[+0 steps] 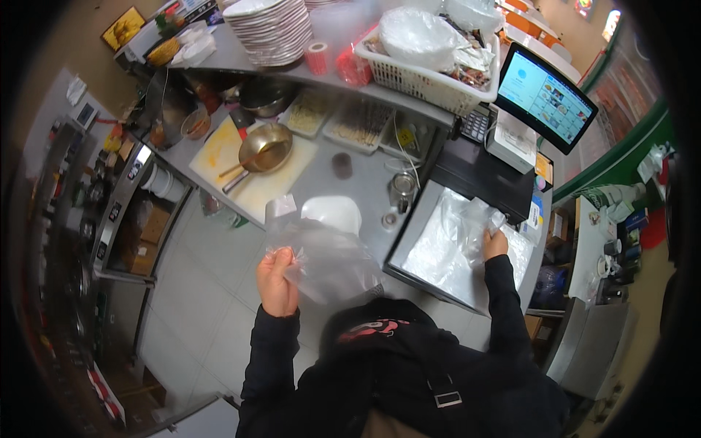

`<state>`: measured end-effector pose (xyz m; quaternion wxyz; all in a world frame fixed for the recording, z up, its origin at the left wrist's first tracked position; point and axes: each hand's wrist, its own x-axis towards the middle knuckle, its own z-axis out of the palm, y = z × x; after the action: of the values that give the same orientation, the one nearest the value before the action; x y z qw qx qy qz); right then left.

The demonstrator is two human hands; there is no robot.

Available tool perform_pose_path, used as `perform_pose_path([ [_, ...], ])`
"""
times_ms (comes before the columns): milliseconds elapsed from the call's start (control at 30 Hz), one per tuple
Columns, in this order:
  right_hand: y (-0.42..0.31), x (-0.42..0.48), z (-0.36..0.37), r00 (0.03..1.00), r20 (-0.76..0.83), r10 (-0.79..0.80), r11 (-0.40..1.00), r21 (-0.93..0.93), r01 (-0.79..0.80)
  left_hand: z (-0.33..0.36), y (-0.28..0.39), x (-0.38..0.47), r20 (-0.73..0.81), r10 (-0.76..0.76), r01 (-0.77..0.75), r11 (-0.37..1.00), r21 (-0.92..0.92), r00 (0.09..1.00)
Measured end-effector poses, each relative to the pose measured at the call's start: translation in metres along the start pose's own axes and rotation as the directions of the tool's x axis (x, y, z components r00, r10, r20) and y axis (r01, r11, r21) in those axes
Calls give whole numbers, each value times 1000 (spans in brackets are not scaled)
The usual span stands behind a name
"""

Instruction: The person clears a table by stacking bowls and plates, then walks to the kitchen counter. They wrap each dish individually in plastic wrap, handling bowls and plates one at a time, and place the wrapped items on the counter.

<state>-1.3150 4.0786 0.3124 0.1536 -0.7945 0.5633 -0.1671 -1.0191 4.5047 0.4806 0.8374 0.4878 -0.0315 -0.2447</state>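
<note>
My left hand [279, 279] is closed on the edge of a clear plastic bag [334, 263], which spreads out in front of my body, partly over a white plate or dish [333, 212] on the steel counter. At the right, my right hand [494, 244] grips crumpled clear plastic [473, 224] above an open drawer lined with plastic sheets or bags [438, 249]. Whether the plastic in my right hand is separate from what lies in the drawer, I cannot tell.
A metal pan [266, 148] rests on a white cutting board [219, 148] at the left of the counter. Glass jars [402, 186] stand near the drawer. Food trays [358, 126] sit beneath a shelf bearing stacked plates [268, 33] and a white basket [427, 82]. A touchscreen [547, 96] stands behind.
</note>
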Motion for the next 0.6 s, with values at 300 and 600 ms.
perform_pose_path([
  [300, -85, -63, -71, 899, -426, -97, 988, -148, 37, -24, 16, 102, 184, -66, -36, 863, 504, 981],
  [600, -405, -200, 2, 814, 416, -406, 446, 867, -221, -31, 37, 138, 595, -193, -307, 710, 634, 780],
])
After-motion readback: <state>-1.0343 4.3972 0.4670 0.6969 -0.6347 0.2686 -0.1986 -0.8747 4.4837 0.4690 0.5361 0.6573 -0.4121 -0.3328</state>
